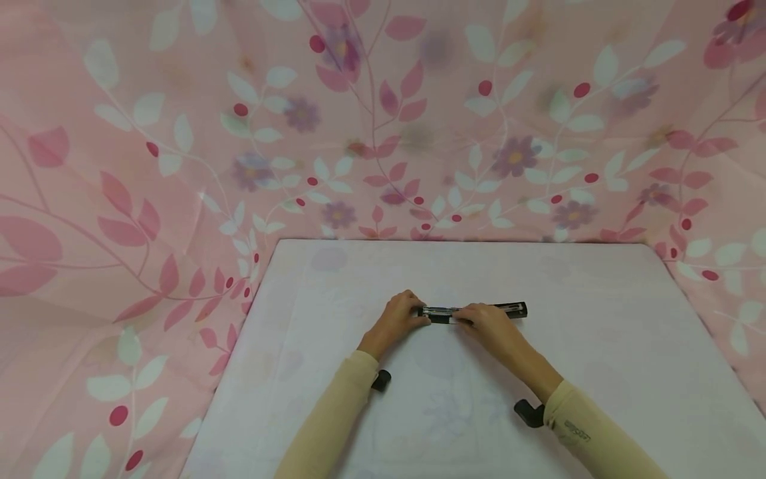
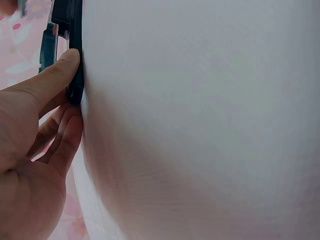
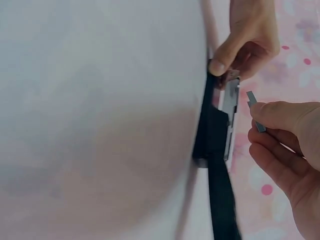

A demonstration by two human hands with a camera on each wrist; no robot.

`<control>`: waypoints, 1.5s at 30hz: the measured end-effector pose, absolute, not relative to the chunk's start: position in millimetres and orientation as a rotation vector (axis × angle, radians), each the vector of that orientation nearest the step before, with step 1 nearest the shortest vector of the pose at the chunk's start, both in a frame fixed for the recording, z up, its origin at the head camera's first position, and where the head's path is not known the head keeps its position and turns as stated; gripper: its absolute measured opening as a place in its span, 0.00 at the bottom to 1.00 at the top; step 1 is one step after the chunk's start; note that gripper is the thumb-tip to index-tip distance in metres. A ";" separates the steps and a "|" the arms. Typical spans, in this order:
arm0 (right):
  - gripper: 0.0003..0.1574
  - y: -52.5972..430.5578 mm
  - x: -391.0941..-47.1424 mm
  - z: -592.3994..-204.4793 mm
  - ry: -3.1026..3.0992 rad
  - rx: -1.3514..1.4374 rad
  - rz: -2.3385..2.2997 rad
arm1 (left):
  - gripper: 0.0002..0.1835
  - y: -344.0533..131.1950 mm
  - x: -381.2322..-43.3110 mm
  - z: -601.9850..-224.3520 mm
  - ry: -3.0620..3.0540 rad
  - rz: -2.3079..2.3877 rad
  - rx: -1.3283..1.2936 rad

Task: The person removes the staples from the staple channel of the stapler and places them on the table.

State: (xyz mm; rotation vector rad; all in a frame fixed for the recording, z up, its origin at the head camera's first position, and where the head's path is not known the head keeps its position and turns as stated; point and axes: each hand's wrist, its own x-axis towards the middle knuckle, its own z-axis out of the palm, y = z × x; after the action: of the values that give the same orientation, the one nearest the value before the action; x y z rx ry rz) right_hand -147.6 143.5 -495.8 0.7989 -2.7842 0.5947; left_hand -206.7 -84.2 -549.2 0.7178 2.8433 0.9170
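An opened black stapler (image 1: 513, 310) with a metal magazine lies across the white table, its top cover swung back to the right. My left hand (image 1: 395, 322) grips the stapler's left end; in the left wrist view the thumb (image 2: 69, 62) presses its black base (image 2: 76, 25). In the right wrist view my right hand (image 3: 290, 130) pinches a short grey strip of staples (image 3: 251, 96) between thumb and fingers. The strip is beside the metal magazine (image 3: 231, 97), apparently apart from it. From the head view, the right hand hides the stapler's middle.
The white cloth-covered table (image 1: 479, 273) reaches back to a pink floral curtain (image 1: 383, 133), which also hangs at both sides. A black wrist-worn device shows beneath the left sleeve (image 1: 335, 406) and another beside the right sleeve (image 1: 589, 426).
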 end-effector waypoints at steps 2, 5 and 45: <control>0.12 148.7 -141.4 -502.8 -2.782 0.795 0.603 | 0.18 -84.4 -206.6 -549.4 2.838 0.913 0.707; 0.11 154.0 -133.9 -513.7 -2.771 0.809 0.630 | 0.18 -84.7 -206.0 -548.9 2.828 0.912 0.688; 0.09 158.8 -119.0 -546.0 -2.751 0.745 0.621 | 0.18 -85.5 -208.6 -546.7 2.804 0.903 0.655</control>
State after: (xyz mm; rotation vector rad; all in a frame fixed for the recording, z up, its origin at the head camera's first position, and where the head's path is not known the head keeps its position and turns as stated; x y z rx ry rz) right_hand -119.0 158.8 -546.0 0.7451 -2.7512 0.6215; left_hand -208.6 -85.5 -546.7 0.6548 2.8042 0.9030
